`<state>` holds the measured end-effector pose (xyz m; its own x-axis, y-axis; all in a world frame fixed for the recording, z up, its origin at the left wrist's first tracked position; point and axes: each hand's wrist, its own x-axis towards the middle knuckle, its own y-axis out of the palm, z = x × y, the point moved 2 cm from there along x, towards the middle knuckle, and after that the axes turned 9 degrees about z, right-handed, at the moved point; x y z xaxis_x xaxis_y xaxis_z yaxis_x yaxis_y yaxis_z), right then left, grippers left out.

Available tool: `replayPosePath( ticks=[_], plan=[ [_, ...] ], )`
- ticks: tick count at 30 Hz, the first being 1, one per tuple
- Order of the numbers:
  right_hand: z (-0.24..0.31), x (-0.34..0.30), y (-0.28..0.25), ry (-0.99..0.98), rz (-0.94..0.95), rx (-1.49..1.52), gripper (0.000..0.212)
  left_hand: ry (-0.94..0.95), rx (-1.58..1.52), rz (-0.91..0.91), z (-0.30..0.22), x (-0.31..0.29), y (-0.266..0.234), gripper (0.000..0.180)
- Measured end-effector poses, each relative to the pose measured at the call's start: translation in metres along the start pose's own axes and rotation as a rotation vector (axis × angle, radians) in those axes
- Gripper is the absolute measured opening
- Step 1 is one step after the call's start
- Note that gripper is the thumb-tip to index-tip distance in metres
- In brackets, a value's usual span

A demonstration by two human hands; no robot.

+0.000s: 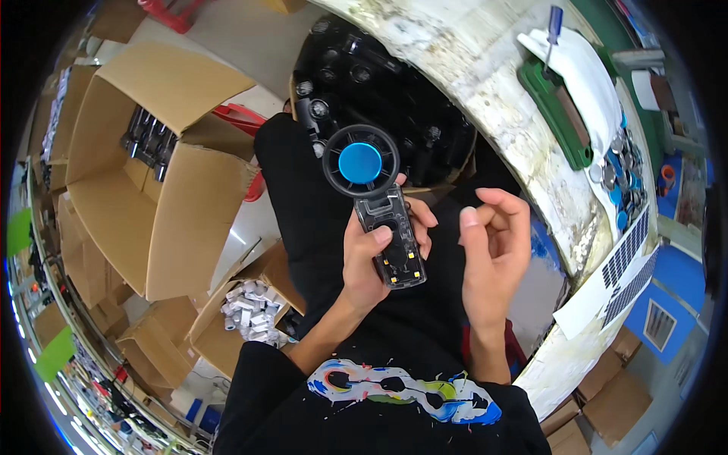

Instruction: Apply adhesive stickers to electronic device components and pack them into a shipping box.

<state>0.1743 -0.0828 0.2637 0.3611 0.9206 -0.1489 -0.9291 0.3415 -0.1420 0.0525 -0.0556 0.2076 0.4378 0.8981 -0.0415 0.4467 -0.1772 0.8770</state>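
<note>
Black shirt (pixel 356 436) lies closest; beyond it, the left hand (pixel 362 265) grips a handheld fan (pixel 374 205) by its handle (pixel 402 262) above the lap (pixel 409 326), apparently steadying it so the right hand (pixel 497 265), loosely curled with nothing visible inside, is free.

Device (pixel 373 206): glossy dark plastic; disc (pixel 359 163) smooth, blue. Box (pixel 193 220): matt brown cardboard. Worktop (pixel 485 98): rough, stained. Shirt (pixel 387 434): matt cloth.

Black shirt (pixel 379 436), white front print (pixel 413 388) (blue, yellow, orange splashes), black trousers (pixel 284 178); left hand (pixel 364 262), right hand (pixel 497 265) ungloved.
</note>
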Motion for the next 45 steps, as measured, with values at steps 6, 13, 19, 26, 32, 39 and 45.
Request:
replayPosePath(
  ticks=[6,13,19,26,32,39,45],
  plan=[
    [-0.014,0.006,0.012,0.04,-0.007,-0.121,0.02,0.006,0.18,-0.063,-0.049,-0.011,-0.018,0.049],
    [-0.062,0.024,0.033,0.097,0.166,-0.213,0.013,0.289,0.886,-0.459,-0.234,-0.05,-0.034,0.056],
    [-0.089,0.044,0.059,0.132,0.3,-0.315,0.015,-0.009,1.128,-0.9,-0.342,-0.064,-0.102,0.024],
    [-0.132,0.065,0.072,0.224,0.356,-0.44,0.015,-0.562,0.679,-1.003,-0.33,-0.088,-0.246,0.027],
    [-0.149,0.084,0.074,0.267,0.404,-0.498,0.016,-0.631,0.796,-1.178,-0.31,-0.095,-0.292,0.023],
    [-0.167,0.099,0.074,0.311,0.453,-0.522,0.017,-0.692,0.98,-1.209,-0.291,-0.109,-0.33,0.029],
    [-0.171,0.102,0.076,0.329,0.463,-0.497,0.016,-0.546,1.097,-1.318,-0.294,-0.096,-0.325,0.035]
  ],
)
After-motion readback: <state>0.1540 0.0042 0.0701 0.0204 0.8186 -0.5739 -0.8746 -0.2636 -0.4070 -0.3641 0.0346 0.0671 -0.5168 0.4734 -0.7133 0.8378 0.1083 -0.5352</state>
